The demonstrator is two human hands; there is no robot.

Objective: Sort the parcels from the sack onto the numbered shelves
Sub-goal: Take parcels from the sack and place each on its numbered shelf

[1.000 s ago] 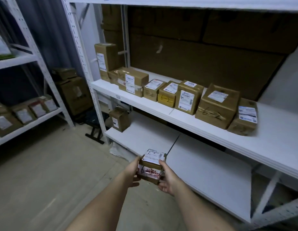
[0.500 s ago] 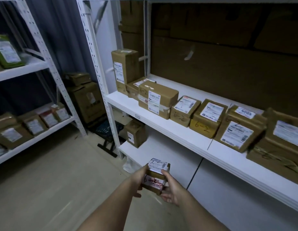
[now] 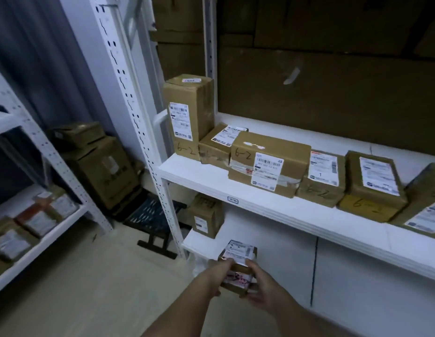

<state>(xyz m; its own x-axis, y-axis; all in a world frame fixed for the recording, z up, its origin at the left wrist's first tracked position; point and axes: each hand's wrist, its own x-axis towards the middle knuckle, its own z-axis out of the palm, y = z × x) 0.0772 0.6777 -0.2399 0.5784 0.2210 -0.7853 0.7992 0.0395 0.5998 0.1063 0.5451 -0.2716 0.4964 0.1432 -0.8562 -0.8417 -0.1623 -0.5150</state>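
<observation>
I hold a small brown parcel [image 3: 238, 265] with a white label on top and red print on its front, low in the middle of the head view. My left hand [image 3: 215, 276] grips its left side and my right hand [image 3: 262, 285] grips its right side and underside. The parcel hangs just in front of the left end of the lower white shelf [image 3: 272, 249]. Above it runs the middle white shelf [image 3: 211, 181], carrying a row of brown parcels marked 6-2, among them a tall box [image 3: 187, 115] and a wide taped box [image 3: 267, 164].
One small box [image 3: 206, 216] stands at the lower shelf's left end. A white perforated upright [image 3: 136, 117] frames the rack. Stacked cartons [image 3: 100, 166] and a black stool [image 3: 153, 215] sit on the floor behind it. Another rack [image 3: 41, 229] with parcels stands at left.
The view has closed in on the rack's left end and shifted left. Both hands still grip the small parcel, now nearer the lower shelf's front edge.
</observation>
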